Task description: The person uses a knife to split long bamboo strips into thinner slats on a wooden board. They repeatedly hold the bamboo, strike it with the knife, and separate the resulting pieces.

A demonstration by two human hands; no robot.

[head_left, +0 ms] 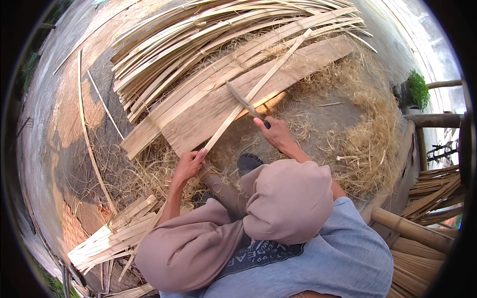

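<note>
My left hand (189, 165) is closed on the near end of a long pale bamboo strip (264, 83), which slants away to the upper right over a wide wooden board (198, 119). The dark handle of a long knife (239, 97) sits in my right hand (275, 134), fingers wrapped round it. The blade points to the upper left and crosses the strip above the board. It looks to be touching the strip, though I cannot tell how firmly. The board lies slanted on the ground in front of my knees.
A big pile of split bamboo strips (198, 49) lies beyond the board. Curly shavings (367, 144) cover the ground at the right. More strips (114, 236) lie at my lower left. Thick bamboo poles (412, 231) and a green plant (419, 89) stand at the right.
</note>
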